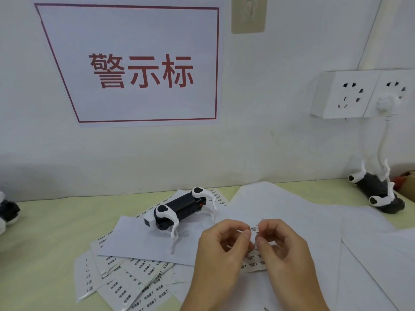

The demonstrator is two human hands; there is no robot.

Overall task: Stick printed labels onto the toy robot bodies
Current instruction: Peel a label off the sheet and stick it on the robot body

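A black toy robot body with white legs [179,208] lies on its side on white paper at the table's middle. In front of it, my left hand [222,254] and my right hand [289,254] meet fingertip to fingertip and pinch a small printed label [254,229] between them. A strip of label sheet [253,261] hangs below the fingers, partly hidden by both hands. Several label sheets [125,281] with black print lie spread on the table to the left of my hands.
A second black-and-white toy robot [379,196] lies upside down at the far right by the wall. Part of another toy [7,212] shows at the left edge. Large white sheets [336,232] cover the right side. Wall sockets [359,95] with a plugged cable are on the wall.
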